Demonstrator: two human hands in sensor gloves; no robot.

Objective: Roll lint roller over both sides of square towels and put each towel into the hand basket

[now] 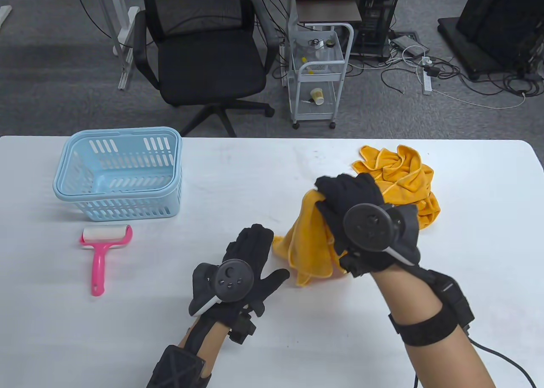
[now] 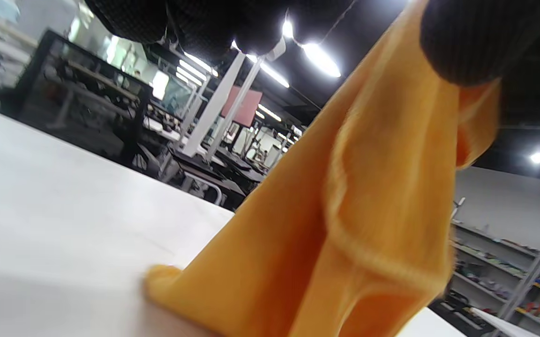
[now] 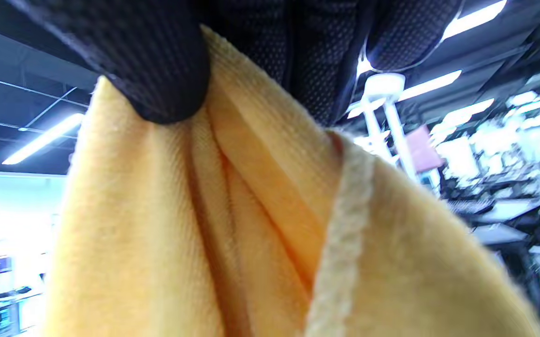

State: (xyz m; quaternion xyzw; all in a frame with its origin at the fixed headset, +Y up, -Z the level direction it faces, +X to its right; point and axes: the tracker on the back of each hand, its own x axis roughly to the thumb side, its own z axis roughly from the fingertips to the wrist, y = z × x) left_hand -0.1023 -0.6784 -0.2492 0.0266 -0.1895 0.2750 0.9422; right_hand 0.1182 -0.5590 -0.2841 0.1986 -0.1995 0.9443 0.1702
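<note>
The right hand [image 1: 352, 209] has its grip pinched on an orange towel [image 1: 310, 243], lifted so its lower corner touches the white surface [image 1: 255, 171]. The left hand [image 1: 242, 269] lies just beside that corner at 9 o'clock, grip spread, holding nothing. More orange towels [image 1: 403, 179] are heaped at 2 o'clock of the held towel; the blue hand basket [image 1: 119, 171] and pink lint roller [image 1: 102, 252] sit well apart at 9 o'clock.

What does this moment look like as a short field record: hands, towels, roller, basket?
right hand: grips a bunched orange towel and holds it up, lower end touching the table
left hand: fingers spread flat on the table beside the hanging towel's edge, holding nothing
other towels: crumpled orange heap behind the right hand
lint roller: pink handle, lying in front of the basket, untouched
hand basket: light blue, no towel visible inside
</note>
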